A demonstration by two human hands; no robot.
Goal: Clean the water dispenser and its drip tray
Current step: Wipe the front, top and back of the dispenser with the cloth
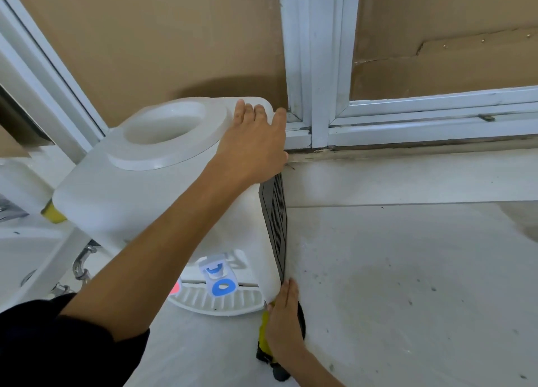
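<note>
A white tabletop water dispenser (pixel 139 188) stands on a pale counter, its round bottle well empty on top. My left hand (pixel 253 142) lies flat on the dispenser's top right corner, fingers spread over the edge. Low at the front sit a blue tap (pixel 217 273) and a white ribbed drip tray (pixel 215 300). My right hand (pixel 283 322) presses a yellow and black cloth (pixel 265 332) against the dispenser's lower right corner, beside the black vented side panel (pixel 276 220).
The pale counter (pixel 407 284) stretches to the right, speckled with dark spots. A white window frame (pixel 320 66) with cardboard behind it rises just beyond the dispenser. At left are a white sink (pixel 26 258), chrome pipes (pixel 80 265) and a yellow-capped item (pixel 54 211).
</note>
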